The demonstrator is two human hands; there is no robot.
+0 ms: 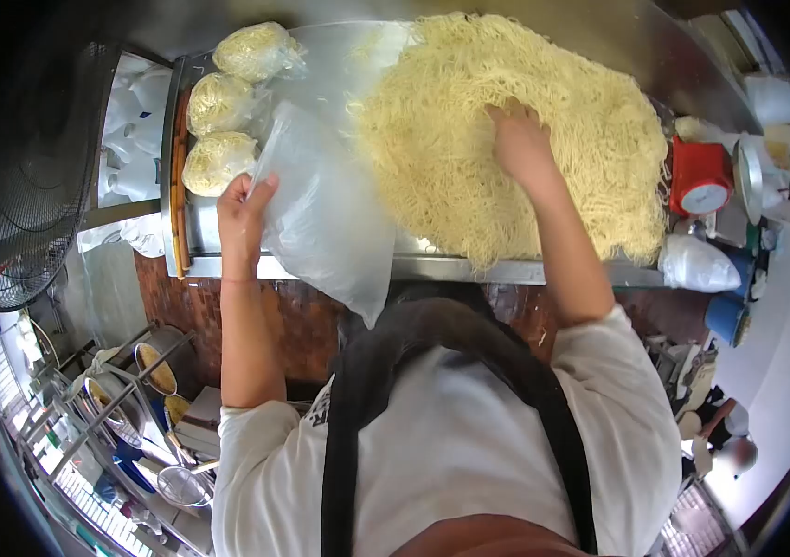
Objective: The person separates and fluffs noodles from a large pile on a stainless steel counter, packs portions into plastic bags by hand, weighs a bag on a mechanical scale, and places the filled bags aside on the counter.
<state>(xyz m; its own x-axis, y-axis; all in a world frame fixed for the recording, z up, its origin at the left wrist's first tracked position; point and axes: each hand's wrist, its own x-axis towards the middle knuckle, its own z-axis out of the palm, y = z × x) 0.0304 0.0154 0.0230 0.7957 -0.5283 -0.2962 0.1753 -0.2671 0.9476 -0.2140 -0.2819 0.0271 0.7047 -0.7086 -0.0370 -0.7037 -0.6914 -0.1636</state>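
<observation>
My left hand (244, 218) pinches the edge of a clear plastic bag (330, 204), which hangs down over the front edge of the metal table. The bag looks thin and holds nothing that I can see. My right hand (519, 139) rests on a broad heap of pale yellow noodles (450, 167), its fingertips sunk among the strands. Whether those fingers are closed on any noodles is hidden. Left of the bag lie three filled bags of noodles, the nearest one (220, 163) just above my left hand.
A red dial scale (699, 178) stands at the right end of the metal table (321, 42), beside a white plastic bundle (699, 263). Wooden rods (178, 181) line the left edge. A mesh fan guard (33, 186) is at far left. Another person (729, 427) is at lower right.
</observation>
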